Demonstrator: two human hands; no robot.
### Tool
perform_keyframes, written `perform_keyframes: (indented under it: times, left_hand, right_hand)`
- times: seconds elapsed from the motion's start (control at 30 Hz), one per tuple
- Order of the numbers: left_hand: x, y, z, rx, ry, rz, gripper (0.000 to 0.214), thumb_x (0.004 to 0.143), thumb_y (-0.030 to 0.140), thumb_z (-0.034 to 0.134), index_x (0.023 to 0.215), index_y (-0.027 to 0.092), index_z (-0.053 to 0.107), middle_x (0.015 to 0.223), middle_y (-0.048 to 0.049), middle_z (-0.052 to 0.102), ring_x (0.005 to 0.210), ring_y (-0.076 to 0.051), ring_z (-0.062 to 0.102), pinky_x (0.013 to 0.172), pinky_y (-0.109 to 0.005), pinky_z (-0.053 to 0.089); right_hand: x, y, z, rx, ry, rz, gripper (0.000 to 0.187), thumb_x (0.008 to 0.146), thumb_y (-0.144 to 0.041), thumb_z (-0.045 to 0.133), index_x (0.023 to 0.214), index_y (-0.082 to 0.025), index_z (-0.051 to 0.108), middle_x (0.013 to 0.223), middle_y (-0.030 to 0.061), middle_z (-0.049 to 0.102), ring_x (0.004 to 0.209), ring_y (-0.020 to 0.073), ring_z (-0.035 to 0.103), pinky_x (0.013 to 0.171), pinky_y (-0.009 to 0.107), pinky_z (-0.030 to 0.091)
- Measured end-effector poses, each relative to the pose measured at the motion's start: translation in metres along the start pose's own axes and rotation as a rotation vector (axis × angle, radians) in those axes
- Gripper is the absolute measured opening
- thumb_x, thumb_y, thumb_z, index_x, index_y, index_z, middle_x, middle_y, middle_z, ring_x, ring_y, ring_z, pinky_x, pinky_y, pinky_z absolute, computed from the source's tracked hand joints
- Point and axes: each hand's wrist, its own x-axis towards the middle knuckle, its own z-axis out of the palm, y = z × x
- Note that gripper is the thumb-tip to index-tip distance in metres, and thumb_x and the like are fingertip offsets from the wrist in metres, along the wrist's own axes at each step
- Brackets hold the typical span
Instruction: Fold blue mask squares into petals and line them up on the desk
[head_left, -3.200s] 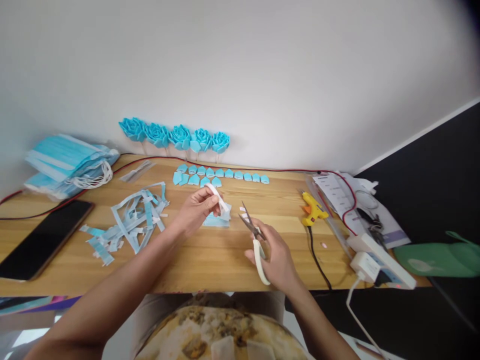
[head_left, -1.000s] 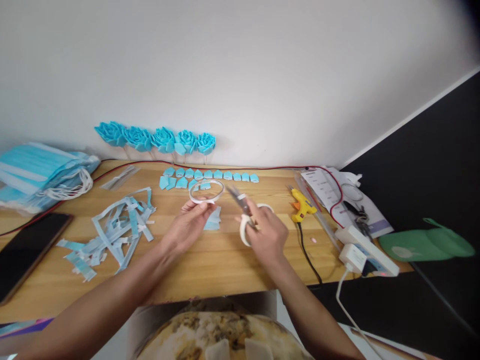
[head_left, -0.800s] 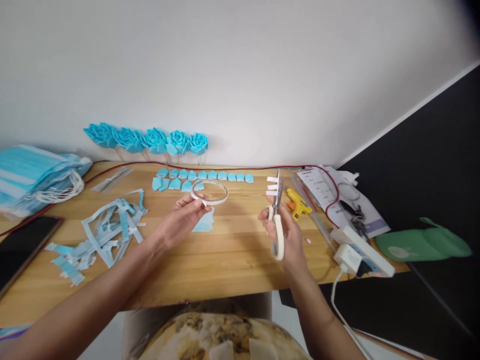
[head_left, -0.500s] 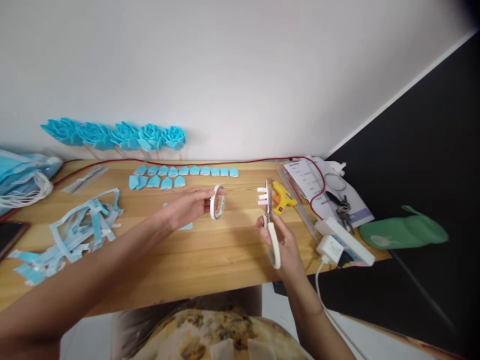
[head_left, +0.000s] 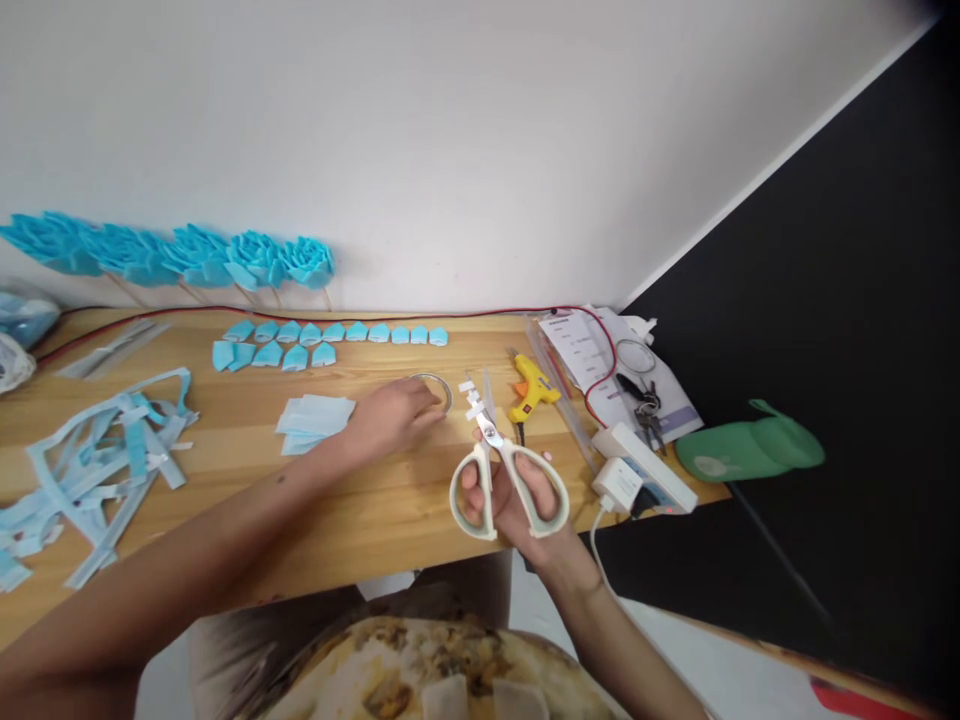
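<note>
My right hand (head_left: 517,495) has its fingers through the cream handles of a pair of scissors (head_left: 489,432), which points away from me with the blades apart. Short white tape strips (head_left: 472,393) cling to one blade. Down at the tabletop, my left hand (head_left: 394,412) is closed over the left side of a roll of tape (head_left: 448,390) that lies flat; its fingers are slightly blurred. Beside that wrist lie pale blue fabric pieces (head_left: 313,418), partly under the forearm. Folded blue petals (head_left: 322,353) form two rows farther back.
Blue fabric flowers on sticks (head_left: 255,258) lean against the wall. Cut strips (head_left: 135,450) are heaped at left. A yellow glue gun (head_left: 534,388), papers (head_left: 581,350), keys (head_left: 649,415), a power strip (head_left: 664,480) and a green pouch (head_left: 750,452) occupy the right side.
My left hand has lowered the upright tape roll flat onto the table. The scissors have turned, their handles spread and blades opened. The view has shifted rightward, uncovering the pale blue pieces.
</note>
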Motion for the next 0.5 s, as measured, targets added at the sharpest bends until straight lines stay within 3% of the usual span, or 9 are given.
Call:
perform_keyframes:
  times: [0.07,0.13,0.27,0.37,0.5]
  left_hand:
    - [-0.013,0.004,-0.01,-0.111,0.064,-0.017,0.03,0.093,0.036,0.046,0.086,0.02,0.069,0.09,-0.0062,0.068,0.087,-0.02,0.061,0.078,-0.03,0.044]
    - [-0.029,0.008,-0.022,-0.236,0.132,-0.079,0.029,0.093,0.037,0.046,0.087,0.02,0.07,0.091,-0.005,0.07,0.085,-0.018,0.063,0.076,-0.028,0.046]
    - [-0.066,0.016,-0.047,-0.253,0.392,-0.187,0.024,0.091,0.035,0.052,0.08,0.02,0.067,0.081,-0.002,0.069,0.075,-0.016,0.062,0.069,-0.027,0.047]
    - [-0.088,0.02,-0.062,-0.117,0.544,-0.071,0.016,0.089,0.028,0.057,0.081,0.019,0.067,0.082,-0.0029,0.067,0.078,-0.017,0.061,0.071,-0.029,0.047]
    - [-0.102,0.021,-0.072,0.088,0.471,0.145,0.012,0.088,0.023,0.059,0.091,0.019,0.069,0.089,-0.0058,0.067,0.083,-0.018,0.06,0.075,-0.032,0.047]
  right_hand:
    - [0.0,0.002,0.002,-0.102,-0.012,-0.048,0.047,0.092,-0.053,0.031,0.122,-0.021,0.05,0.091,0.0089,0.064,0.075,0.0199,0.061,0.062,0.033,0.05]
    - [0.001,0.003,0.005,-0.332,0.0,-0.144,0.043,0.091,-0.048,0.04,0.124,-0.023,0.048,0.093,0.0078,0.064,0.079,0.0195,0.061,0.068,0.033,0.05]
    - [0.004,0.002,0.014,-1.102,0.12,-0.479,0.045,0.08,-0.026,0.061,0.124,-0.024,0.053,0.106,0.008,0.06,0.101,0.0235,0.055,0.091,0.04,0.043]
    - [0.008,0.007,0.023,-1.454,0.181,-0.622,0.047,0.079,-0.02,0.059,0.126,-0.021,0.054,0.1,0.0092,0.059,0.1,0.025,0.052,0.09,0.042,0.042]
    - [0.014,0.019,0.037,-1.661,0.162,-0.645,0.045,0.081,-0.024,0.059,0.126,-0.02,0.057,0.098,0.0096,0.057,0.096,0.0256,0.052,0.085,0.041,0.042]
